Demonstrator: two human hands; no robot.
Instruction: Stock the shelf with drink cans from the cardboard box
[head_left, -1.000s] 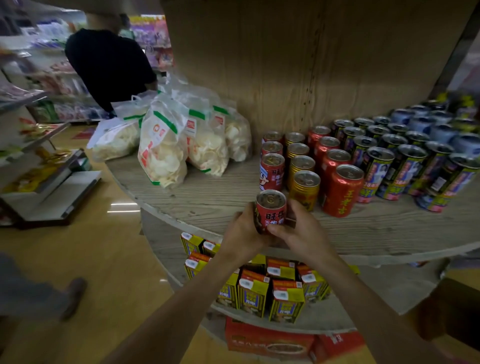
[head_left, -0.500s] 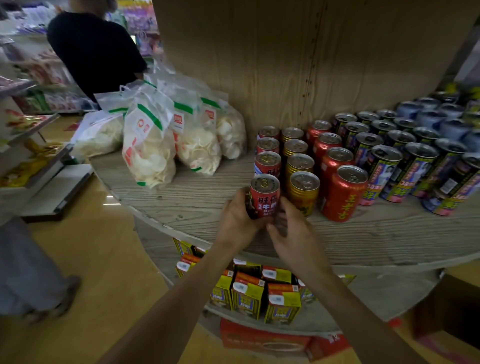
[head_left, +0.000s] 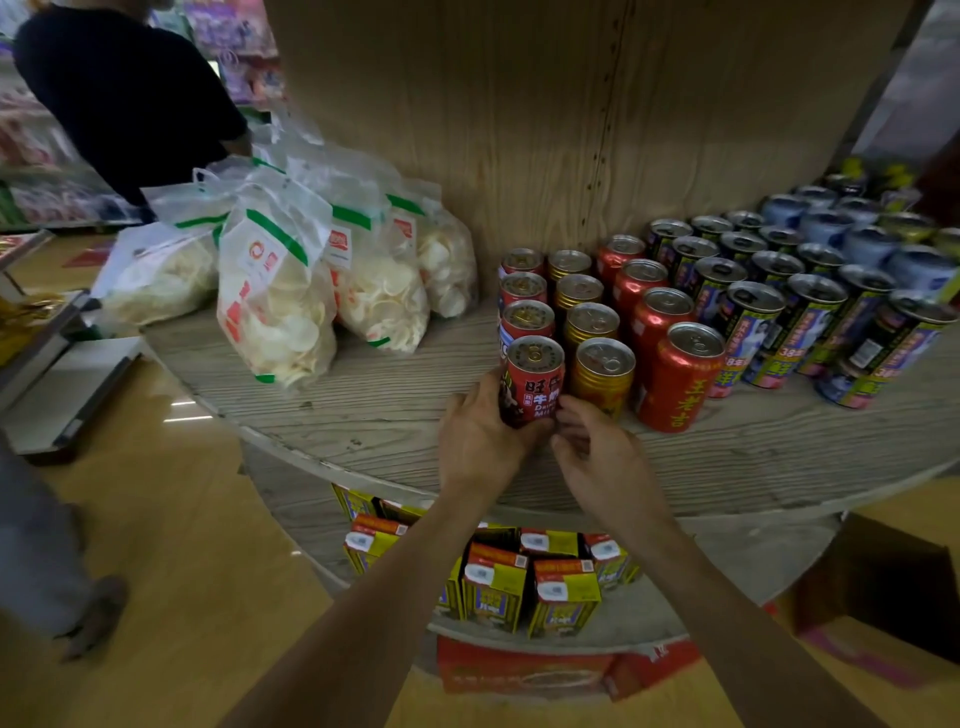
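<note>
Red milk can (head_left: 532, 382) stands upright on round wooden shelf (head_left: 374, 415), at the front of its red row. Left on the shelf: bags of white crackers (head_left: 275, 291). My left hand (head_left: 478, 441) wraps the can's left side, fingers curled round it, thumb near the base. My right hand (head_left: 597, 462) sits at the can's lower right, fingers loosely bent, gripping nothing; can't tell if the tips touch. Gold can (head_left: 602, 374) is just beside. Cardboard box (head_left: 878, 582) is low right, below the shelf.

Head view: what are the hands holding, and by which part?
Left hand grips the red milk can by its lower left side. Right hand sits curled at its lower right; contact cannot be told.
</note>
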